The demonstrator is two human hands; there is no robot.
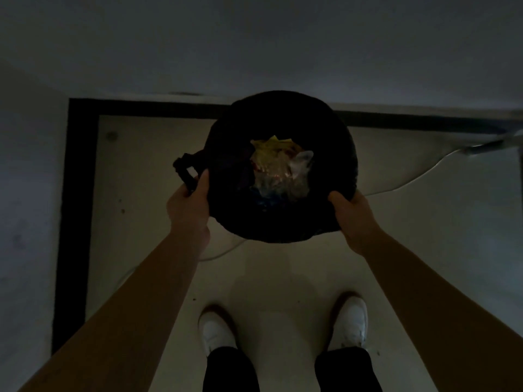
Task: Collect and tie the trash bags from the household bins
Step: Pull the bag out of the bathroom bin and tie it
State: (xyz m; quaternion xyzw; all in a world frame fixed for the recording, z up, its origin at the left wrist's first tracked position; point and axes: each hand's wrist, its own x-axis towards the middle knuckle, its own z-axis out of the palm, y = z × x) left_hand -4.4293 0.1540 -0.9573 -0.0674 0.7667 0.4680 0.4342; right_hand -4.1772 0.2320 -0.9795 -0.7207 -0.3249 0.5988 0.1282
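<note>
The light is dim. A black trash bag sits in the middle of the view, in front of the person and close to the far wall. Its mouth is open in a wide round shape. Whether a bin stands inside the black plastic, or whether the bag rests on the floor or is lifted, cannot be told.

Inside the bag lies crumpled trash: a yellow wrapper at the far side and clear plastic beside it.

The left hand grips the near left edge of the bag, its fingers curled round the plastic just below a black loop that sticks out to the left. The right hand grips the near right edge, with the thumb lying over the rim and the other fingers hidden beneath.

A dark band runs along the foot of the walls at the left and far sides. A pale cable curves over the floor under the bag's near left side. Two white shoes and dark trouser legs show at the near edge.
</note>
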